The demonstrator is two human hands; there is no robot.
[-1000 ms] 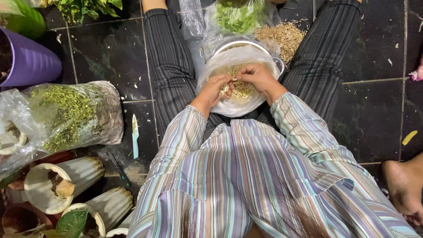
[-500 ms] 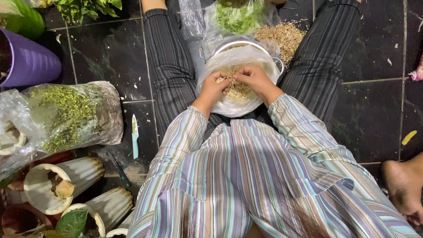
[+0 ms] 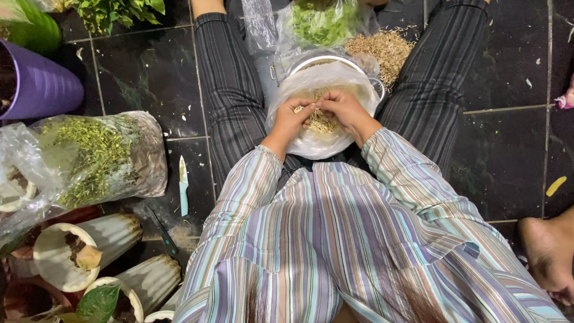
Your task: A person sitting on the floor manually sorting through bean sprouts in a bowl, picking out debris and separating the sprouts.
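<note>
I sit on a dark tiled floor with my legs spread, wearing a striped shirt and striped trousers. Between my legs stands a metal bowl (image 3: 375,87) lined with a clear plastic bag (image 3: 305,90) that holds pale bean sprouts (image 3: 323,121). My left hand (image 3: 293,119) and my right hand (image 3: 341,110) meet over the bowl, fingertips pinched together on one thin sprout. Beyond the bowl lies a heap of brownish sprout trimmings (image 3: 385,51) on the floor.
A bag of green leaves (image 3: 326,24) lies past the bowl. At left are a plastic bag of chopped greens (image 3: 95,158), a small blue-handled knife (image 3: 183,185), a purple pot (image 3: 39,90), white ribbed pots (image 3: 84,239), and scissors (image 3: 162,230). Another person's foot (image 3: 547,251) is at right.
Both hands have shifted slightly within the bowl, the fingertips drawing closer together over the sprouts. Everything else is unmoved.
</note>
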